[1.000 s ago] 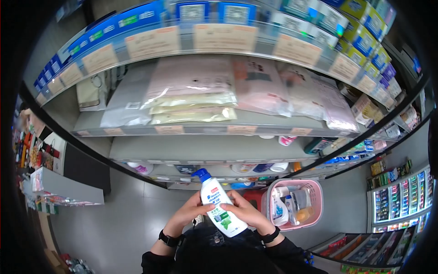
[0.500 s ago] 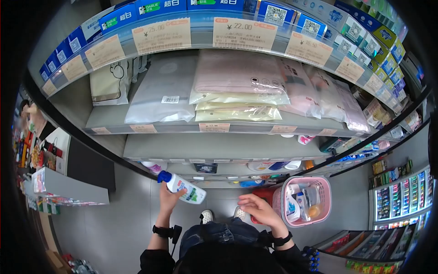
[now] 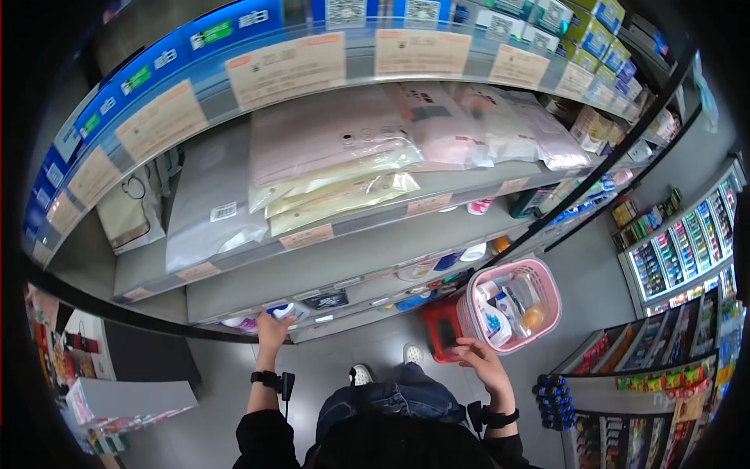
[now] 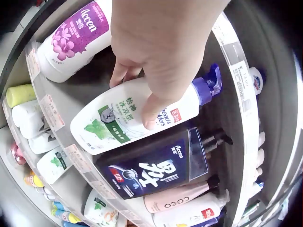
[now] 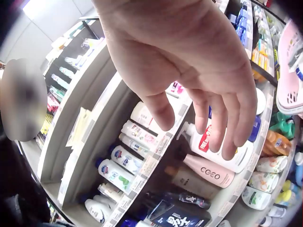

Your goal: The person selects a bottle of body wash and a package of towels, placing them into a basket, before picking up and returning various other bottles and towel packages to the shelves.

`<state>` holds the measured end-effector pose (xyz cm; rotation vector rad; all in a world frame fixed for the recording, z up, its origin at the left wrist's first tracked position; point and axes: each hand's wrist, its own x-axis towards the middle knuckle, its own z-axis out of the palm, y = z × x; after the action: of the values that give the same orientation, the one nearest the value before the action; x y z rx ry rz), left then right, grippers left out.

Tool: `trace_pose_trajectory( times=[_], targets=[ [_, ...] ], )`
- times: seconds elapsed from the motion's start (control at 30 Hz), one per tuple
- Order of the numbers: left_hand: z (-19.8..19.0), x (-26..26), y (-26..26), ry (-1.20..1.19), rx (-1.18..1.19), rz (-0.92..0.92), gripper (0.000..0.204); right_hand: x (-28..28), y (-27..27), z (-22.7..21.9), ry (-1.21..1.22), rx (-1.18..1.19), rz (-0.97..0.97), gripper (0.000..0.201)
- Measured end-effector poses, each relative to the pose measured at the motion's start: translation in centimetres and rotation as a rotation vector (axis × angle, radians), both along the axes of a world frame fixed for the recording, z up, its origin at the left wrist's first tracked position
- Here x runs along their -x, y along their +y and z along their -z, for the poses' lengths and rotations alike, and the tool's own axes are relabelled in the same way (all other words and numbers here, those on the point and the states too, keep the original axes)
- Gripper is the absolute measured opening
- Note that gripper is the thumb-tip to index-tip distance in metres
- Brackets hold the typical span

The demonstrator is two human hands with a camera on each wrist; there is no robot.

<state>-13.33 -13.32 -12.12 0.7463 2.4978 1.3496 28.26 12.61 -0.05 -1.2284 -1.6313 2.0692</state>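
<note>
My left hand (image 3: 272, 334) grips a white shampoo bottle (image 4: 111, 118) with a blue pump cap, thumb across its front label and fingers behind. In the left wrist view the bottle leans at a low shelf, between a white and purple bottle (image 4: 75, 40) and a dark blue pump bottle (image 4: 151, 165). My right hand (image 3: 486, 366) holds nothing. Its fingers are loosely bent, close to the near side of a pink basket (image 3: 467, 316). In the right wrist view that hand (image 5: 189, 71) hangs in front of the shelves, overlapping a white pump bottle (image 5: 236, 153).
Several bottles and packs lie in the pink basket, beside a red basket (image 3: 440, 332) on the floor. Above the low shelves are bagged textiles (image 3: 328, 148) and boxes behind price tags (image 3: 285, 70). A black shelf post (image 3: 617, 156) slants on the right.
The shampoo bottle, first held in both hands, passes to my left hand alone and moves left and forward to the low shelf. My right hand lets go and moves right, near the basket.
</note>
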Motion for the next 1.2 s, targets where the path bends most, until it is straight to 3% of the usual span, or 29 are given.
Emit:
trace_pose_trajectory(
  times=[0.07,0.17,0.33,0.43,0.47,0.57,0.73,0.83,1.0,1.03,1.13,1.17,1.2],
  targets=[
    [0.5,1.0,0.3,-0.053,0.048,0.036,0.038,-0.7,-0.2,0.4,-0.012,0.022,0.026,0.031],
    [1.0,1.2,1.1,0.122,0.172,0.059,0.046,-1.4,-0.3,0.4,-0.033,0.042,0.049,0.032],
    [-0.2,0.8,2.0,0.031,0.226,0.083,0.047,-1.7,0.9,0.3,-0.028,0.041,0.065,0.032],
    [3.8,1.0,1.4,-0.003,-0.123,-0.068,0.059,-2.0,1.8,0.3,-0.057,0.024,0.09,0.032],
    [3.3,0.4,2.0,-0.01,-0.127,-0.057,0.059,-2.0,2.2,0.4,-0.06,0.029,0.082,0.033],
    [2.3,-1.4,4.2,0.078,-0.212,-0.275,0.064,-2.1,3.4,0.7,-0.062,0.023,0.076,0.034],
    [3.0,-1.9,5.9,0.173,-0.217,-0.3,0.061,-1.9,5.6,0.2,-0.014,0.072,0.065,0.035],
    [3.1,-2.0,6.3,0.146,-0.183,-0.338,0.057,-3.2,7.5,3.3,0.078,0.099,0.066,0.035],
    [4.7,-1.2,5.5,0.032,-0.176,-0.366,0.058,-4.8,10.6,5.8,-0.026,0.035,0.083,0.035],
    [5.2,-1.2,5.2,0.113,-0.047,-0.381,0.06,-5.2,11.3,6.6,-0.063,0.035,0.08,0.035],
    [11.8,-0.9,2.5,0.171,-0.126,-0.524,0.059,-5.3,12.5,6.7,-0.252,-0.027,0.083,0.037],
    [11.0,-2.1,2.2,0.173,-0.127,-0.527,0.059,-5.7,13.2,8.2,-0.25,-0.027,0.08,0.037],
    [9.9,-3.6,1.7,-0.005,-0.097,-0.519,0.053,-6.3,13.9,10.7,-0.285,-0.077,0.057,0.04]
  ],
)
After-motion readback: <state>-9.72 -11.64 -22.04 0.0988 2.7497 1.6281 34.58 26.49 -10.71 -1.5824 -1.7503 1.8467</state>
